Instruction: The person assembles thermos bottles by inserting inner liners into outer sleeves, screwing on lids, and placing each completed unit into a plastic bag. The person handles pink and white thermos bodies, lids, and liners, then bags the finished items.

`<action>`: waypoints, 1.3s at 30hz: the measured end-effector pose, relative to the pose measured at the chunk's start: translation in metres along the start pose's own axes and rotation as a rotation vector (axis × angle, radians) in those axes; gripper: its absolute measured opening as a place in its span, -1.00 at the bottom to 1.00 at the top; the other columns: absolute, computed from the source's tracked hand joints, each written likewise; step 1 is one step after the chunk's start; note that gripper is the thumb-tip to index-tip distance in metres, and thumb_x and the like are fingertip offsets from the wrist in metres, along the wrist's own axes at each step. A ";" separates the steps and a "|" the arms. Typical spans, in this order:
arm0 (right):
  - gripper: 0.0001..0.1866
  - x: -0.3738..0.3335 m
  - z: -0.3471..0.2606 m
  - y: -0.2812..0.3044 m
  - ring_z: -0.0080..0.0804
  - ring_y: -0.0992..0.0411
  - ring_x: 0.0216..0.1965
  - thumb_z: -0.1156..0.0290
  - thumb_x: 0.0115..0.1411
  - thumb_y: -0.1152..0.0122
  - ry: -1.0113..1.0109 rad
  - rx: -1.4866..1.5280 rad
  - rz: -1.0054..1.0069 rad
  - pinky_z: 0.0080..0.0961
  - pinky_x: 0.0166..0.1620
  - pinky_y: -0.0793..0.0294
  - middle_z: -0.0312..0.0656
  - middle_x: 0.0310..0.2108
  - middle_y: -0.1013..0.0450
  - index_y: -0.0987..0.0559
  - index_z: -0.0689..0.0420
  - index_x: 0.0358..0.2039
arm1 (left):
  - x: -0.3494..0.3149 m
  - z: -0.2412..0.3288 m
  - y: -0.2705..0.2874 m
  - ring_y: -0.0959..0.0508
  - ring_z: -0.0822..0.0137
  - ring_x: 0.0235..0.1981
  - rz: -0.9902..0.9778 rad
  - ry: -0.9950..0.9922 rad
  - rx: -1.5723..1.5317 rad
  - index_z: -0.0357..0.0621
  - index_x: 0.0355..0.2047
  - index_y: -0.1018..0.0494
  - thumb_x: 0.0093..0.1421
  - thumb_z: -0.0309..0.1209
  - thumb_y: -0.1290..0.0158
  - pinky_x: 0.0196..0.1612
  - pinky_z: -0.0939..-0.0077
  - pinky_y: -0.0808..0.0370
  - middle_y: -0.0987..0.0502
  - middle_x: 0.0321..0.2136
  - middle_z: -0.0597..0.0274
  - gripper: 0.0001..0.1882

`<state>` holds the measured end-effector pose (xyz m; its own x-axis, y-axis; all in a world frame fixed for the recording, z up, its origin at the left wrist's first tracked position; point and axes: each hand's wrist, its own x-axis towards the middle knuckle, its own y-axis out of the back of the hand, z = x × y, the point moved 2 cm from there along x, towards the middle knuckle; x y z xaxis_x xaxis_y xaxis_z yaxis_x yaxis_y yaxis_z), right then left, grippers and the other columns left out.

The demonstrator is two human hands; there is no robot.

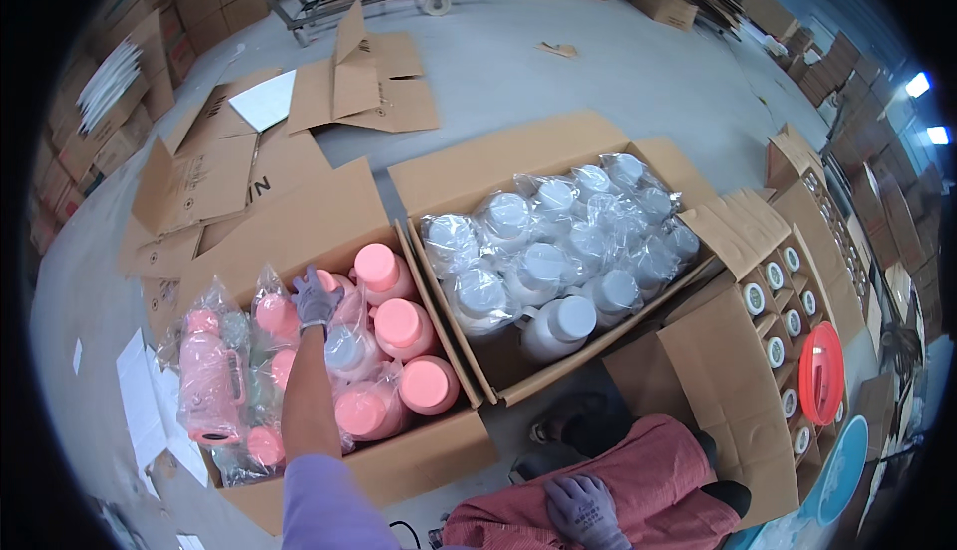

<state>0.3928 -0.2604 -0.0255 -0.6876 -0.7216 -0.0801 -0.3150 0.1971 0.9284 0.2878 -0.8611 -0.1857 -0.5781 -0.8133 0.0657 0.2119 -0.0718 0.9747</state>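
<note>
My left hand, in a grey-purple glove, reaches into the left carton. Its fingers bend over the top of a pink vacuum jug, partly hidden by the hand. Around it stand unwrapped pink jugs and several in clear plastic bags, with one pale blue-grey lid among them. At the carton's left side, a bagged pink jug with a handle lies on top. My right hand, gloved too, rests with fingers extended on the dark red cloth over my lap, holding nothing.
Beside it, another open carton holds grey-white jugs, mostly bagged. At right, a divided carton contains round-topped items, with a red basin and a blue basin alongside. Flattened cardboard and a cart are farther off.
</note>
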 end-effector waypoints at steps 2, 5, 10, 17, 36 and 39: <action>-0.73 0.004 -0.003 0.005 -0.13 -0.48 -0.14 0.22 0.17 -0.16 -0.016 0.025 0.005 -0.13 0.03 -0.44 -0.21 -0.16 -0.51 -0.56 0.00 -0.13 | -0.001 0.005 0.014 -0.42 -0.22 0.05 -0.104 -0.034 -0.036 -0.01 0.27 -0.17 -0.14 0.00 -0.36 0.08 -0.01 -0.43 -0.32 0.06 -0.15 0.00; -0.66 0.009 0.008 -0.004 -0.08 -0.46 -0.09 0.24 0.15 -0.20 -0.013 0.154 -0.065 -0.13 0.06 -0.42 -0.15 -0.10 -0.49 -0.54 0.06 -0.07 | -0.023 0.010 0.085 -0.40 -0.19 0.06 -0.009 -0.146 -0.137 -0.01 0.24 -0.23 -0.16 -0.11 -0.37 0.09 0.01 -0.42 -0.33 0.05 -0.12 -0.06; -0.38 0.075 -0.004 0.035 0.04 -0.29 0.20 0.28 0.16 -0.23 -0.044 0.354 0.224 -0.20 0.19 -0.34 0.05 0.22 -0.27 -0.36 0.16 0.22 | -0.166 0.110 0.253 -0.39 -0.19 0.06 0.405 -0.608 -0.215 -0.11 0.16 -0.32 -0.25 -0.38 -0.35 0.08 -0.02 -0.44 -0.35 0.08 -0.15 -0.14; -0.18 0.074 0.056 0.117 -0.10 -0.02 0.40 -0.07 0.28 -0.16 -0.224 1.538 0.929 0.00 0.35 -0.14 -0.10 0.40 -0.06 -0.11 0.05 0.40 | -0.321 0.122 0.218 -0.37 -0.01 0.11 0.170 -0.625 -1.237 -0.30 0.24 -0.21 -0.13 -0.16 -0.30 0.19 0.09 -0.33 -0.34 0.11 -0.07 -0.06; -0.75 -0.165 0.097 0.140 -0.24 -0.43 -0.20 0.43 0.07 -0.34 -0.493 0.060 0.958 -0.17 0.06 -0.36 -0.25 -0.24 -0.49 -0.66 0.01 -0.19 | -0.507 0.610 0.186 -0.53 0.10 0.03 -2.277 -0.433 -1.439 -0.06 0.18 -0.27 0.22 0.30 0.01 0.11 0.02 -0.54 -0.44 0.06 0.10 -0.22; -0.74 -0.146 0.074 0.147 -0.33 -0.42 -0.17 0.42 0.04 -0.37 -0.479 -0.016 1.013 -0.12 0.11 -0.27 -0.33 -0.26 -0.49 -0.62 -0.01 -0.21 | -0.522 0.643 0.182 -0.49 0.03 0.11 -2.210 -0.587 -1.532 -0.25 0.30 -0.12 0.18 0.37 0.03 0.20 0.06 -0.47 -0.39 0.11 -0.03 0.00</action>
<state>0.3982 -0.0771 0.0956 -0.8037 0.0976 0.5870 0.5388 0.5380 0.6483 0.1220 -0.0785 0.0950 -0.5676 0.8166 0.1051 -0.5789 -0.3051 -0.7561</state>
